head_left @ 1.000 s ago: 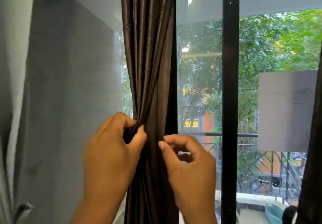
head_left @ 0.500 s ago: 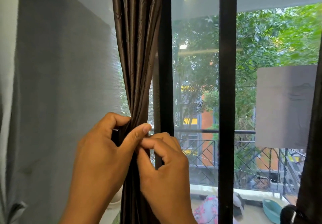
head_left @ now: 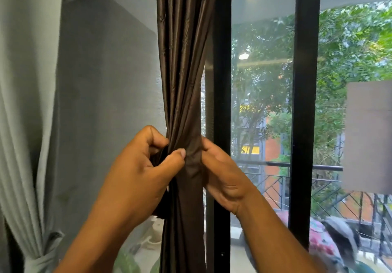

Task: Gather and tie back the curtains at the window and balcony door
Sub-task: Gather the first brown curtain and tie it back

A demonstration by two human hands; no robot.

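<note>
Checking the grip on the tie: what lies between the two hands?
In the head view, only the gathered brown curtain: left hand holds its left side, right hand its right.

One head-worn camera is looking forward and slightly down from close range, facing a glass door and the balcony beyond. The brown curtain [head_left: 184, 71] is hanging at twelve o'clock, within arm's reach. The left hand [head_left: 142, 166] is entering from seven o'clock, the right hand [head_left: 222, 173] from five o'clock. A grey curtain [head_left: 25, 124] is filling nine o'clock.
</note>
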